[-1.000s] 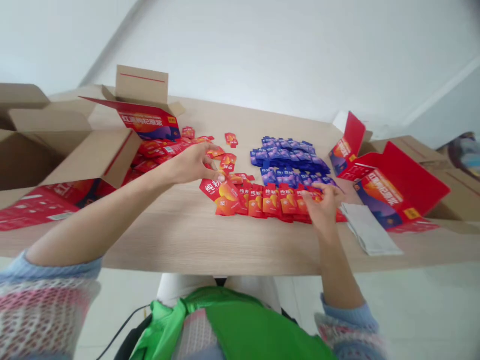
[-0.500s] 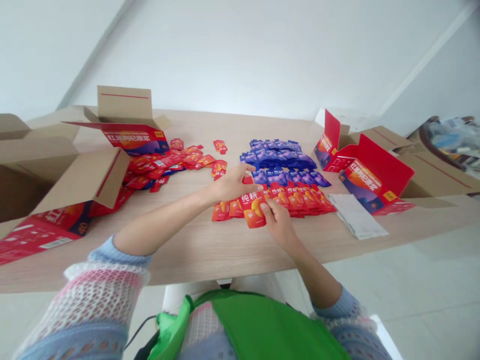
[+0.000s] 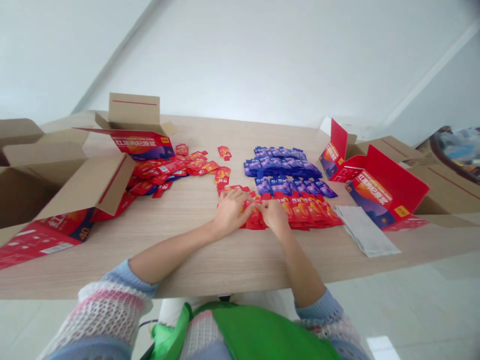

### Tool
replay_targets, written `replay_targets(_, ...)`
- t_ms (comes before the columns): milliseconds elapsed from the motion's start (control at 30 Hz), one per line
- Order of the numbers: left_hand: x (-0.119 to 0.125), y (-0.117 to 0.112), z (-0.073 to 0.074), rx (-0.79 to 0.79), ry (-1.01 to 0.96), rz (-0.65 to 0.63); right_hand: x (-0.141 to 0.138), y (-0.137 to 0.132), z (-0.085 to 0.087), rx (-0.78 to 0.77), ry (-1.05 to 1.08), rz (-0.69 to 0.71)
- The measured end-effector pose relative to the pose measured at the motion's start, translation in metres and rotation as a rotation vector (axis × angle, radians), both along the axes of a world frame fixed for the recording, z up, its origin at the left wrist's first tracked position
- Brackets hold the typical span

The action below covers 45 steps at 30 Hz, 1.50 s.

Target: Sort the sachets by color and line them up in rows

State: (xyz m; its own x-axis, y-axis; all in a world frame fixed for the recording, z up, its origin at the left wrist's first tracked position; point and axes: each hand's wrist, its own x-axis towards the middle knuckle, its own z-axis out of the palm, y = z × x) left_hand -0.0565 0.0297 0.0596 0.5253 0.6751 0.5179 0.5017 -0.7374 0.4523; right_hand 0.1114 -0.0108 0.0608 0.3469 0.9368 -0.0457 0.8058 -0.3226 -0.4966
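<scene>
The row of red packets (image 3: pixel 300 210) lay flat and overlapping near the middle of the table (image 3: pixel 210 260). Its left end sat under both hands. The left hand (image 3: pixel 231 212) and the right hand (image 3: pixel 273 216) rested side by side, knuckles up, with fingers bent down onto the packets. Whether any packet was actually pinched between fingers could not be made out. The packets looked like small, light foil sachets, thin, bendy and probably slick. They would likely slide over each other easily and be best taken by an edge or a corner, or pressed flat from above. At twelve to one o'clock from the hands, just beyond the red row, lay two rows of blue packets (image 3: pixel 283 167), close enough to be nudged by a reach forward. At ten o'clock a loose heap of red packets (image 3: pixel 168 170) spread toward an open printed carton (image 3: pixel 138 137). A few stray packets lay between the heap and the hands. At nine o'clock stood a big cardboard box (image 3: pixel 56 170) with its flaps open, well apart from the hands. At three o'clock, just past the right end of the row, lay a folded white cloth (image 3: pixel 365 232). Beyond the cloth, at two o'clock, stood red cartons (image 3: pixel 378 192) with their lids up.
</scene>
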Motion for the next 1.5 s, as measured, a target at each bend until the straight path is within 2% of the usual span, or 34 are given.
replay_targets(133, 0.003, -0.02, -0.026, 0.179, 0.249, -0.046, -0.011, -0.007, -0.001, 0.004, -0.099, -0.109)
replay_targets(233, 0.008, -0.025, -0.039, 0.208, 0.375, -0.087, -0.017, -0.012, 0.003, 0.024, -0.157, -0.221)
replay_targets(300, 0.011, -0.027, -0.042, 0.187, 0.434, -0.092, -0.019, -0.018, 0.005, 0.036, -0.174, -0.26)
replay_targets(400, 0.014, -0.025, -0.037, 0.12, 0.441, -0.091, -0.019, -0.028, 0.004, 0.102, -0.144, -0.261)
replay_targets(500, 0.012, -0.001, -0.023, -0.005, 0.278, -0.088, -0.02, -0.037, -0.003, 0.227, -0.114, -0.261)
replay_targets(633, -0.004, 0.066, -0.009, -0.189, -0.053, 0.065, -0.03, -0.046, -0.017, 0.376, -0.23, -0.228)
replay_targets(733, -0.019, 0.113, -0.018, -0.279, -0.115, 0.031, -0.043, -0.049, -0.025, 0.435, -0.352, -0.181)
replay_targets(800, -0.027, 0.131, -0.029, -0.298, -0.094, 0.008, -0.05, -0.05, -0.03, 0.421, -0.389, -0.153)
replay_targets(933, -0.034, 0.134, -0.045, -0.221, 0.188, -0.06, -0.054, -0.049, -0.035, 0.297, -0.419, -0.142)
replay_targets(1000, -0.034, 0.13, -0.046, -0.174, 0.336, -0.051, -0.054, -0.049, -0.035, 0.25, -0.42, -0.145)
replay_targets(1067, -0.031, 0.127, -0.045, -0.179, 0.394, -0.005, -0.054, -0.049, -0.034, 0.233, -0.411, -0.15)
replay_targets(1167, -0.027, 0.127, -0.045, -0.207, 0.408, 0.036, -0.055, -0.049, -0.034, 0.259, -0.388, -0.168)
replay_targets(1300, -0.026, 0.133, -0.05, -0.23, 0.329, 0.031, -0.056, -0.049, -0.035, 0.358, -0.365, -0.21)
replay_targets(1500, -0.03, 0.144, -0.053, -0.399, 0.228, 0.093, -0.048, -0.047, -0.038, 0.491, -0.347, -0.252)
